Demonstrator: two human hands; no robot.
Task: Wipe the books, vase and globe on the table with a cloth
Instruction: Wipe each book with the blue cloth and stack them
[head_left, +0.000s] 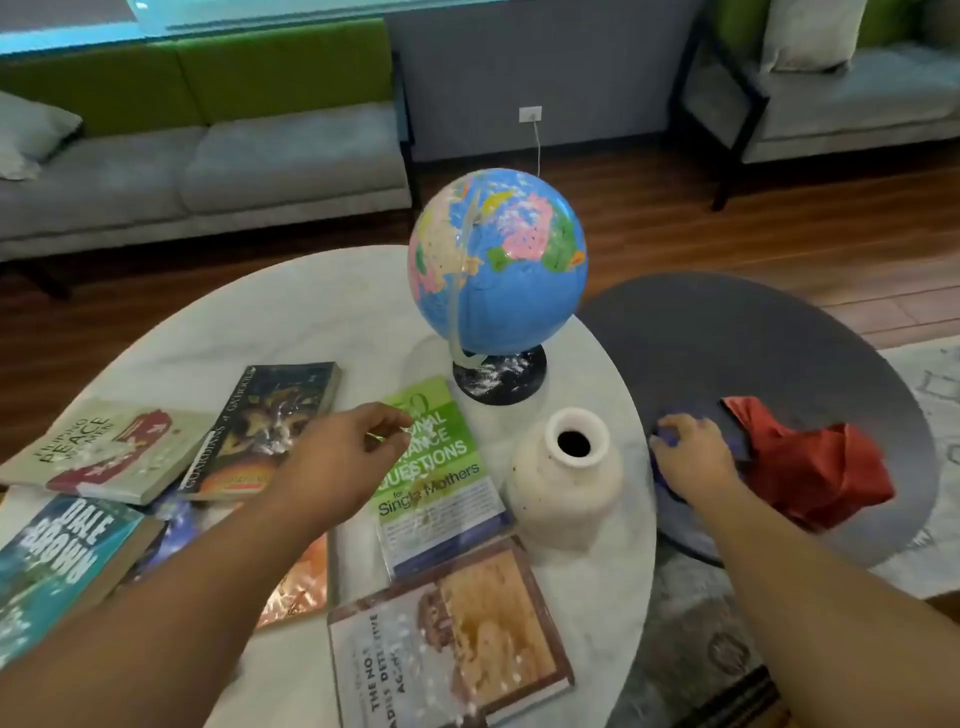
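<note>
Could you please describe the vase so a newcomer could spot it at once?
Start at the white marble table. Near its right edge, just this side of the globe, stands the vase. Unlike the flat books beside it, it is a cream, upright pot.

Teal book (57, 561): "DALE BROWN"; green book (447, 499): "QUESTIONS for Single Mothers"; beige book (88, 441): "PEACE" (other titles blurred)

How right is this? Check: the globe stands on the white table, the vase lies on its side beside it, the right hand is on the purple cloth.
One thing is wrong: the vase is not on its side; it stands upright beside the globe, as the head view shows. The globe stands on the white table, and the right hand is on the purple cloth.
</note>
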